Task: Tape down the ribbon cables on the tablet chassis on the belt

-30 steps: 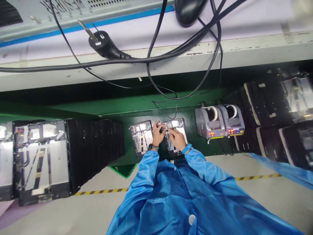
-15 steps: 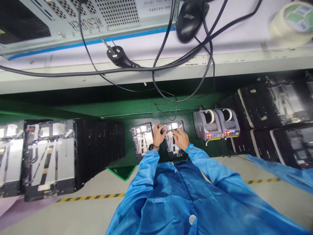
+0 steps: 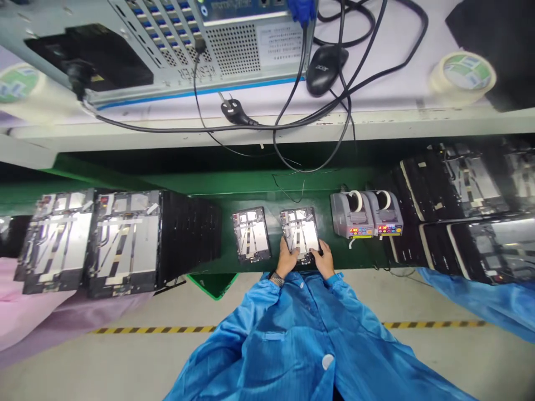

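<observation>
My left hand (image 3: pixel 286 259) is closed on the lower left edge of an opened tablet (image 3: pixel 300 229), thumb on top. My right hand (image 3: pixel 324 260) grips its lower right corner, thumb also over the face. The tablet shows a silvery back plate, dark strips and a black frame; its lower end lies nearest to me. To the left, a second opened tablet (image 3: pixel 251 235) of the same look lies on the green bench (image 3: pixel 225 223), touched by neither hand. My fingertips under the tablet are hidden.
Two grey tape dispensers (image 3: pixel 352 216) with lit displays stand to the right. Rows of black-edged tablets (image 3: pixel 125 239) stand on the left, more tablets (image 3: pixel 472 178) on the right. Above, a shelf (image 3: pixel 376 123) bears a computer case (image 3: pixel 234 50), mouse (image 3: pixel 326 69), cables and tape rolls (image 3: pixel 463 81).
Both hands have moved down from the tablet's upper and middle part to its lower sides and now hold its edges. A small dark object at my left fingers no longer shows. The view has shifted.
</observation>
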`<state>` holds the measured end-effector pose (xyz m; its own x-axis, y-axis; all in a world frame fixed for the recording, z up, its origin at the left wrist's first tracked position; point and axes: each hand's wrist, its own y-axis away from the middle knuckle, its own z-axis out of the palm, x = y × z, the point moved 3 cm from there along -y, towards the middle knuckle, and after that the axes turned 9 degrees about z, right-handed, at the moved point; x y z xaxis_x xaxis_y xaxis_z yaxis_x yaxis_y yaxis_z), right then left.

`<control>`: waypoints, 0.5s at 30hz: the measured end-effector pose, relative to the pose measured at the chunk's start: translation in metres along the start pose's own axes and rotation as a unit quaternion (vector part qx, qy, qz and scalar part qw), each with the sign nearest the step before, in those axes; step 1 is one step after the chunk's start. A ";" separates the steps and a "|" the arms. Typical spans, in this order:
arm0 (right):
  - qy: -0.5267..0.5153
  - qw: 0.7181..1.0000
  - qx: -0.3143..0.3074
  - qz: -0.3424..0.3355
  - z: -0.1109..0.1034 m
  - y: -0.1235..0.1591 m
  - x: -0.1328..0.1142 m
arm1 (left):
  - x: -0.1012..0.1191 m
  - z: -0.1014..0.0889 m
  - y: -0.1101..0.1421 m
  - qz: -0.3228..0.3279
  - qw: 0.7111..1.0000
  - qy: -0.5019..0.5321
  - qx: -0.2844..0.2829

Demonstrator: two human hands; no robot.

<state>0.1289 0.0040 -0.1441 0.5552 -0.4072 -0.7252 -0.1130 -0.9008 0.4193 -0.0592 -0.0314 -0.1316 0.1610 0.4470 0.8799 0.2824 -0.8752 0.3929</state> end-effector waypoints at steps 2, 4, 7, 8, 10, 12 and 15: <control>-0.003 1.000 0.000 -0.014 0.001 0.008 -0.017 | 0.005 -0.012 0.004 0.014 1.000 -0.011 0.026; -0.009 0.999 -0.029 -0.041 0.013 0.019 -0.039 | 0.006 -0.039 0.007 0.026 0.997 -0.029 0.072; -0.017 0.991 -0.111 -0.076 0.057 0.034 -0.074 | -0.004 -0.097 0.011 0.024 0.984 -0.067 0.161; -0.013 0.987 -0.141 -0.077 0.076 0.038 -0.084 | -0.011 -0.118 0.010 0.023 0.979 -0.079 0.184; 0.009 0.979 -0.194 -0.063 0.115 0.043 -0.100 | -0.025 -0.155 0.006 0.012 0.972 -0.098 0.212; 0.043 0.972 -0.227 -0.039 0.147 0.045 -0.109 | -0.038 -0.182 -0.001 -0.008 0.970 -0.113 0.214; 0.072 0.965 -0.250 -0.007 0.171 0.046 -0.110 | -0.052 -0.197 -0.008 -0.033 0.971 -0.123 0.202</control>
<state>-0.0783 -0.0182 -0.1389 0.6671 -0.3378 -0.6640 0.2874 -0.7056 0.6477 -0.2565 -0.0837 -0.1275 0.3373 0.5743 0.7459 0.6397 -0.7211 0.2660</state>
